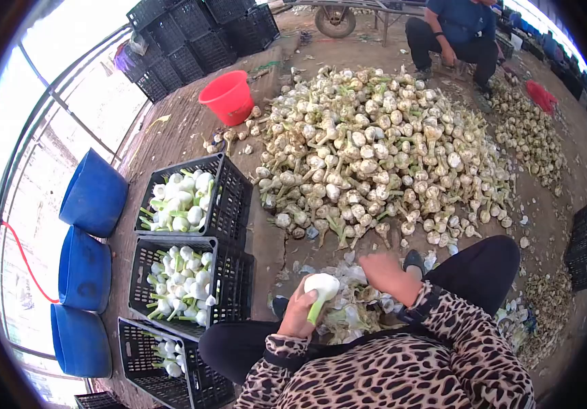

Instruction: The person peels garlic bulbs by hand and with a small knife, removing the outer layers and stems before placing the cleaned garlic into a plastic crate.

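In front of my lap, my left hand (298, 312) grips a clean white garlic bulb (322, 286), its short green stem angled down. To the right, my right hand (387, 274) is curled closed, apart from the bulb; whatever its fingers hold, if anything, is hidden. Peeled skins (348, 315) lie on the ground between my knees, below both hands. Just beyond them rises a large pile of unpeeled garlic (375, 157), brownish and with stems on.
Black crates (215, 273) of white garlic stand at my left, with blue tubs (85, 266) past them. A red bucket (228, 99) sits beside the pile. Another person (458, 34) crouches behind it. A black crate (583, 247) stands at far right.
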The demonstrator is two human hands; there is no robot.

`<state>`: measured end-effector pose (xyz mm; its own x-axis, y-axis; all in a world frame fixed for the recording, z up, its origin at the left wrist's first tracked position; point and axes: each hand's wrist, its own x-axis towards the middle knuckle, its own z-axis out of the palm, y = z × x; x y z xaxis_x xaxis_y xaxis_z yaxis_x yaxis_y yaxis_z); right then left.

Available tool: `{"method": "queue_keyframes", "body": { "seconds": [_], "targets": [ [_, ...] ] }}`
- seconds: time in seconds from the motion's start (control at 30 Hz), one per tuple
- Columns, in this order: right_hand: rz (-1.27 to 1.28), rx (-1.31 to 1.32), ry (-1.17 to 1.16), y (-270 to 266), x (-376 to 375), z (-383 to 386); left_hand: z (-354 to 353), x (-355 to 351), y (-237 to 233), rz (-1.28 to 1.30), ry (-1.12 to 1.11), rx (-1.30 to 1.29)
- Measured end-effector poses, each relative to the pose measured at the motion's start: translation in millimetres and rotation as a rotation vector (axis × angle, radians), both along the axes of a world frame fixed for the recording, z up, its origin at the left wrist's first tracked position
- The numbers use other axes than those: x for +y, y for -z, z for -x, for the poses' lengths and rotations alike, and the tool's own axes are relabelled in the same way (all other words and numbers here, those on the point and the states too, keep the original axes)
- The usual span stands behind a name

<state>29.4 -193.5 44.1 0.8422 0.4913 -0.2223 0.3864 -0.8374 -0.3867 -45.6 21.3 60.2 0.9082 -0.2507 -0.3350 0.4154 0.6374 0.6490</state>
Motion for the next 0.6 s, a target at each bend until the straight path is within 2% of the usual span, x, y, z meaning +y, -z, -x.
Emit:
{"method": "queue_keyframes", "body": {
  "seconds": [0.07, 0.17, 0.2, 0.3, 0.43, 0.6],
  "targets": [
    [-0.205, 0.018, -0.032, 7, -3, 10, -3, -4, -2, -0.071, -0.047, -0.035],
    [-0.705, -0.071, 0.021, -32, 13, 21, -2, -7, 2, -0.085, -0.102, -0.007],
    [-0.765, -0.172, 0.018, -38, 20, 26, -5, -8, 3, -0.075, -0.114, 0.009],
    [-0.763, -0.235, 0.083, -35, 31, 30, -5, -8, 6, -0.054, -0.072, -0.028],
    [-0.743, -0.364, -0.042, -37, 28, 28, -4, -8, 3, 0.011, -0.095, -0.027],
    [-0.649, -0.441, -0.067, -42, 25, 27, -4, -1, 9, 0.019, -0.026, -0.022]
  ]
}}
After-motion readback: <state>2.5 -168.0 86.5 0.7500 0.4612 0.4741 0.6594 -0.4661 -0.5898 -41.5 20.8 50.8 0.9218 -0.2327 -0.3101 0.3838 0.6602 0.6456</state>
